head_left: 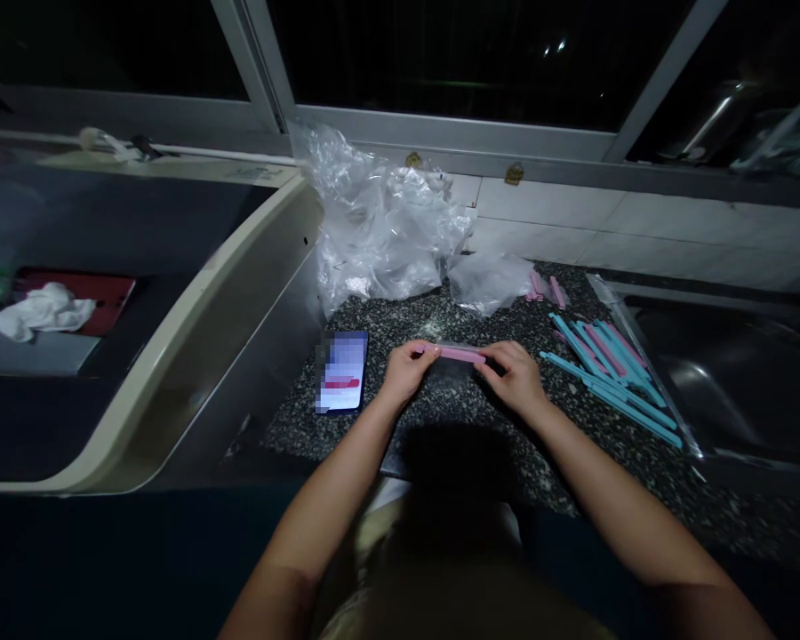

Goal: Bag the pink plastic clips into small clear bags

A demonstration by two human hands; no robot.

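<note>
My left hand point(405, 369) and my right hand point(516, 378) each pinch one end of a pink plastic clip stick point(459, 355), held level just above the speckled stone counter point(440, 418). A small clear bag point(454, 372) lies under the stick between my hands. Both hands have their fingers closed on the stick's ends. To the right lies a pile of several teal and pink clip sticks point(606, 373) on a clear plastic sheet.
A phone point(342, 371) with a lit screen lies left of my hands. Crumpled clear plastic bags point(387, 222) heap against the window sill behind. A steel sink point(726, 373) is at right, a dark appliance with a beige rim point(193, 302) at left.
</note>
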